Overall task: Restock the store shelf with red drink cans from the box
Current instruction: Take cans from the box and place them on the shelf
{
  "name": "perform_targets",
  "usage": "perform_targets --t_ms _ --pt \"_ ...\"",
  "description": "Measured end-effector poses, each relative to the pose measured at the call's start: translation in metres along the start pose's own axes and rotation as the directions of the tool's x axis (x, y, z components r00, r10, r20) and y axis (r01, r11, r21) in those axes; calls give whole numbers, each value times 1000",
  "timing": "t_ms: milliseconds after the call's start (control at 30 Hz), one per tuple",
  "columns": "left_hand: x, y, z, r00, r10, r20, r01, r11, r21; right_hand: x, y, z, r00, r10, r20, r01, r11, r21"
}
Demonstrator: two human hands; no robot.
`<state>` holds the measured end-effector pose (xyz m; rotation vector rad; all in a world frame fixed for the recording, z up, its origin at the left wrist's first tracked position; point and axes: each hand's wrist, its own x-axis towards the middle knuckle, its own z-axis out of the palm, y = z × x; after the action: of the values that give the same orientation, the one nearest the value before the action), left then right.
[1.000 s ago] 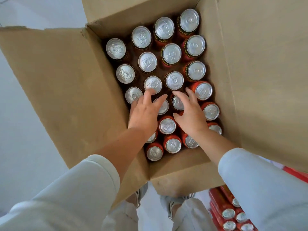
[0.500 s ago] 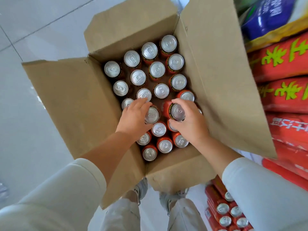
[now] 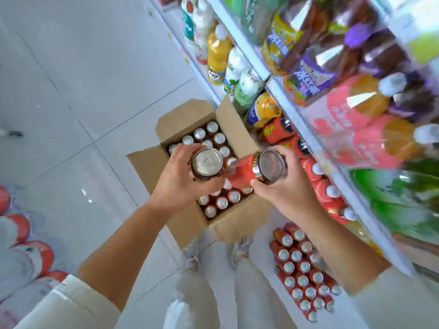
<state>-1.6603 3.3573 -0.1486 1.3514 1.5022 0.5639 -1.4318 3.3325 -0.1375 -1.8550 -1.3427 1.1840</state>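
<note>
An open cardboard box (image 3: 183, 115) stands on the floor below me, holding several red drink cans (image 3: 219, 138) with silver tops. My left hand (image 3: 180, 184) grips one can (image 3: 207, 162) upright, its silver top facing the camera. My right hand (image 3: 288, 186) holds a second red can (image 3: 247, 173), tilted, with its end turned toward me. Both cans are raised above the box and almost touch. The store shelf (image 3: 285, 103) runs along the right side.
The shelf holds bottles and bags (image 3: 320, 74) on several levels. A block of red cans (image 3: 301, 269) stands on the floor at the lower right, beside my feet (image 3: 240, 252). More packaged drinks (image 3: 28, 255) lie at the lower left. White floor tiles (image 3: 83, 79) stretch to the left.
Both hands have lifted a can each out of the box and risen well above it. The view has pulled back and up, so the shelf now shows on the right.
</note>
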Motion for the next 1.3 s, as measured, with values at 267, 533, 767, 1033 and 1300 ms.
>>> perform_targets --t_ms 267,533,767,1033,1300 --pt "-64 185 -62 944 316 95 -305 946 -114 -108 -156 -100 960 -58 -272 100 985 143" --pt "-119 331 -62 789 578 208 -557 816 -154 -203 -234 -195 814 -92 -574 205 969 135" --pt "-165 430 -17 640 733 230 -696 680 -231 -277 -259 -283 630 -147 -762 250 968 20" --pt "-160 529 14 606 795 22 -777 598 -198 -282 -294 -382 551 -285 -785 275 949 -151" --pt "-100 561 20 638 759 -128 -770 627 -119 -204 -301 -428 596 -321 -736 226 947 -229"
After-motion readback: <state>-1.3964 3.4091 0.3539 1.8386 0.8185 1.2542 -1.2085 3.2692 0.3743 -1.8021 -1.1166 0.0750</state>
